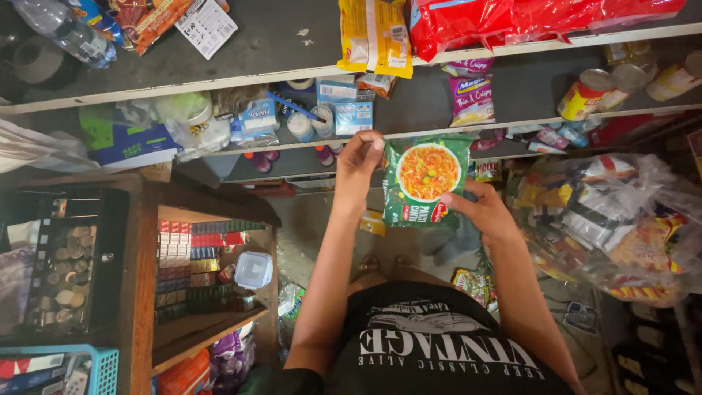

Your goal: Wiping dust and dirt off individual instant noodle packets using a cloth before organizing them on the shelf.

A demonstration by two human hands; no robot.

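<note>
Shelves [219, 77] of grey board fill the far side, running left to right in tiers. On the top tier lie red bags [468, 22] to the right and a yellow packet [374, 33] hanging over the edge; a clear bottle [66, 29] lies far left. The next tier carries small blue-and-white packets [344, 110], a purple snack bag [472, 99] and tipped cans [585, 93] at the right. A big clear plastic sack [621, 219] stuffed with mixed packets crowds the right side, close to the right arm. At near left stands a wooden cabinet [139, 292] with rows of small coloured boxes [194, 260], and beside it a black tray of coins [66, 271].

Between the shelves and the body, the green noodle packet [425, 183] is held up in the air, upright, its long axis running near to far, its printed face with an orange noodle bowl turned to the camera. The right hand [482, 212] grips its lower right edge with closed fingers. The left hand [360, 157] pinches its upper left corner between fingertips.
</note>
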